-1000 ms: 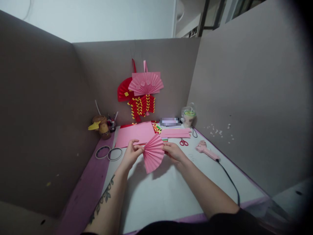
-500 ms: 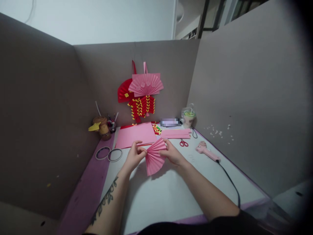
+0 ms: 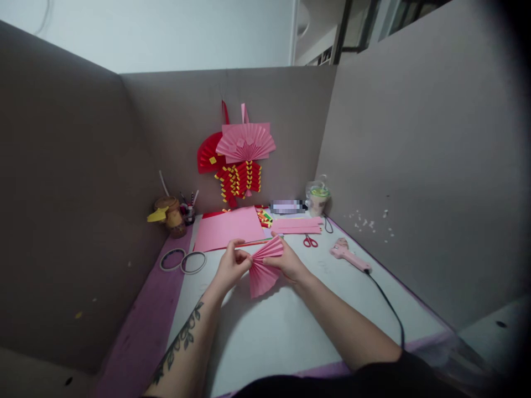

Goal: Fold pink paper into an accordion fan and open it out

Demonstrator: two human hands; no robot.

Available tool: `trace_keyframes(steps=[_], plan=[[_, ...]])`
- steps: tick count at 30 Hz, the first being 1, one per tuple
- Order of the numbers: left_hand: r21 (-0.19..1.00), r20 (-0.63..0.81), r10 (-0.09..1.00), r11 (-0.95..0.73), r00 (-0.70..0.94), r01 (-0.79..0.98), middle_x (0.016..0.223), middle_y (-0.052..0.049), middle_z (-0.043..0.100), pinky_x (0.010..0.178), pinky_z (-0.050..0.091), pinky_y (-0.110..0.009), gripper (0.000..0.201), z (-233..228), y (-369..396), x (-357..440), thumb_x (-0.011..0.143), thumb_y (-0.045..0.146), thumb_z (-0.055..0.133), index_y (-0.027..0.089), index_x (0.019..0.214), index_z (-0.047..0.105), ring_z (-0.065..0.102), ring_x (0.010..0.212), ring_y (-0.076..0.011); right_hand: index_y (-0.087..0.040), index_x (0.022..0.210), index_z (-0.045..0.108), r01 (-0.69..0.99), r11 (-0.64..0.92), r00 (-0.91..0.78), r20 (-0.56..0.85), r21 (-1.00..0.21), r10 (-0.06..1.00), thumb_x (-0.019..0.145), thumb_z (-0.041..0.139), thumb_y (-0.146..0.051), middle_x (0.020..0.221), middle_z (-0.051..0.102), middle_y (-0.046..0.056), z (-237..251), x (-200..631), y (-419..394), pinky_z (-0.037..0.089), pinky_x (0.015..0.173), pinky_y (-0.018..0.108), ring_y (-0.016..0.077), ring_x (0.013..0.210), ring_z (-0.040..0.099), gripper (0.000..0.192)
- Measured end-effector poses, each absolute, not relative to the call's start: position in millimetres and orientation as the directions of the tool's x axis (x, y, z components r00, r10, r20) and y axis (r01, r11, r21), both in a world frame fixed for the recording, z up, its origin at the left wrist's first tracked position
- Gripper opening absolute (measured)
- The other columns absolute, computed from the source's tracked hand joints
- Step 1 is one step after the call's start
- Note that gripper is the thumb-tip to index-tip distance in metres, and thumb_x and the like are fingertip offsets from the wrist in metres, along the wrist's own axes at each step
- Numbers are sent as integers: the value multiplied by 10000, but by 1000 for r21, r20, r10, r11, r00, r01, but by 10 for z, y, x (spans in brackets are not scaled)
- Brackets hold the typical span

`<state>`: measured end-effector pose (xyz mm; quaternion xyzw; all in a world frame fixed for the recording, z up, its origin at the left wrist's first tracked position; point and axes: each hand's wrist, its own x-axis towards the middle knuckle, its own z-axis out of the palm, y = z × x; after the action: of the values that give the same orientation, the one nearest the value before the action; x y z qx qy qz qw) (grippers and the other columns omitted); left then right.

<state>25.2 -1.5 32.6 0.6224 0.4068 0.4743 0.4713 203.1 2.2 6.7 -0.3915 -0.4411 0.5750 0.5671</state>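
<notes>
Both hands closing in vs 1 s ago: left hand (image 3: 230, 266) pinching pivot, right hand (image 3: 286, 264) gripping far edge, squeezing pink paper fan (image 3: 264, 266) narrower.

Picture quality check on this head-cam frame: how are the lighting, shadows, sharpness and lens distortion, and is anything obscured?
Head view: dim, soft indoor light; the pink paper fan and both hands cast a blurred shadow on the white table. Wide-angle bending curves the partition walls; the right edge darkens to a black vignette. Fine detail is soft, and a pixelated patch hides something at the back.
</notes>
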Motion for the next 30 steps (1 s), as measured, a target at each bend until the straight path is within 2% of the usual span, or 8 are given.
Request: trace_keyframes(steps=[5,10,15,23,30], plan=[[975,201,954,-217,224,47,661,45,614,586,393,-224,458,317,-19,263,674,254,666,197,1044,402,556,595,-105,-237,1386,299,-257,80,20,77,-963,997,484,775,-156,800,601,-33,41,2000,36,483,681,285,145,687,583,1024],[975,208,958,-219,195,37,659,45,625,595,396,-221,443,315,-13,265,672,231,656,202,1029,395,559,598,-106,-219,1346,359,-168,125,78,113,-978,990,520,675,-115,702,576,-61,110,1990,16,426,565,233,112,574,531,891],[978,206,970,-207,131,-1,633,59,621,617,395,-221,453,346,17,213,648,250,683,214,996,396,566,596,-106,-192,1321,321,-167,84,59,75,-982,995,535,586,-125,519,535,-108,141,2052,56,360,478,219,101,430,466,832],[978,208,974,-204,87,-52,634,47,635,678,414,-242,458,310,102,109,648,220,676,197,1008,394,574,622,-109,-209,1141,412,-193,103,89,87,-976,992,540,709,-192,546,587,-84,164,2220,108,438,621,281,146,550,580,671],[981,172,984,-168,40,-94,659,45,628,697,410,-248,488,311,128,49,653,238,680,186,1054,409,567,645,-107,-241,1060,448,-408,35,-1,39,-912,999,540,758,-214,640,633,-59,291,2339,74,455,720,314,147,646,611,606]])
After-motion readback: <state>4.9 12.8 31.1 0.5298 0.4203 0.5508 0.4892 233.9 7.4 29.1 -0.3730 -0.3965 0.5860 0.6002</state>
